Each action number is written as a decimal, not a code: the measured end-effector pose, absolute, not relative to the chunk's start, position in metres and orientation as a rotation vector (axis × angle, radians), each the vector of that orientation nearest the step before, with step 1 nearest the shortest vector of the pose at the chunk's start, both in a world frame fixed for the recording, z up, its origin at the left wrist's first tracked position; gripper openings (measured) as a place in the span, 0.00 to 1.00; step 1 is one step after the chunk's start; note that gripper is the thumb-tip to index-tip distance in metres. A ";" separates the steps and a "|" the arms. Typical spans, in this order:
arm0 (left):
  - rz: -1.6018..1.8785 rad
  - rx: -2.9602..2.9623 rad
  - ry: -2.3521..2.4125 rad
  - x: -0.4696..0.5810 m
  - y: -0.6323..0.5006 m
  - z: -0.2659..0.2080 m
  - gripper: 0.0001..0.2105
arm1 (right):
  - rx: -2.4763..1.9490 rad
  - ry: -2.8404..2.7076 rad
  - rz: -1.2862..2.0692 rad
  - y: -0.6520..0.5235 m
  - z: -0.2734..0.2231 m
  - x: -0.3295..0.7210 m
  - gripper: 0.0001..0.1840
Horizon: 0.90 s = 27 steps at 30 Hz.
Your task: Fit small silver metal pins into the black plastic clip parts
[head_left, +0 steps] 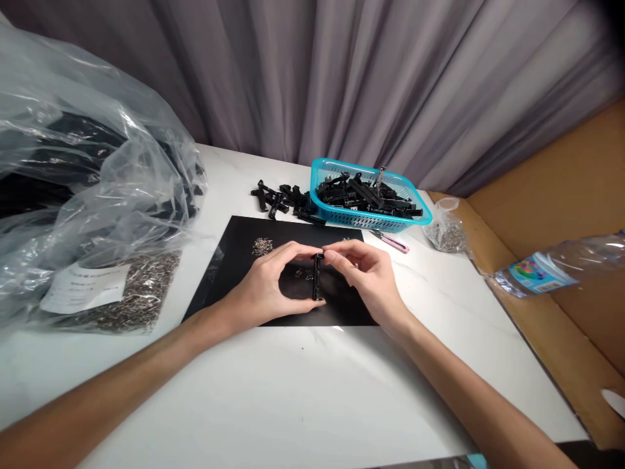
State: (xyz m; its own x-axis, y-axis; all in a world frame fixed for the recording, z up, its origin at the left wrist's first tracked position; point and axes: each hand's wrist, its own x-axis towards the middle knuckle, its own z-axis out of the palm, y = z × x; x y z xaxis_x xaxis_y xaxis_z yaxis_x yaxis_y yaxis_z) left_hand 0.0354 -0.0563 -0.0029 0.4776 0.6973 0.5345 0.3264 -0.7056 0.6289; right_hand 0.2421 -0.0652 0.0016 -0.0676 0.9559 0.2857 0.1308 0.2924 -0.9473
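My left hand grips a narrow black plastic part by its two ends, thumb at the near end and fingers at the far end. The part stands lengthwise away from me over a black mat. At its far end, the fingertips of my right hand are pinched together against it. Whether a small piece sits between those right fingertips is hidden. Behind my left hand lies a small heap of shiny metal pieces. A few loose metal pieces show on the mat between my hands.
A blue basket holds many similar black parts, with more black parts beside it. A pink-handled cutter lies near a small bag. Large plastic bags crowd the left; a bottle lies at right.
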 end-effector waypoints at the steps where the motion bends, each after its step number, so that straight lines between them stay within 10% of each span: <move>1: 1.126 2.287 0.841 0.035 -0.056 -0.003 0.26 | -1.063 -1.461 0.976 -0.064 0.002 0.242 0.12; 27: 1.072 2.393 0.910 0.035 -0.068 -0.003 0.27 | -1.104 -1.511 1.050 -0.073 0.006 0.243 0.16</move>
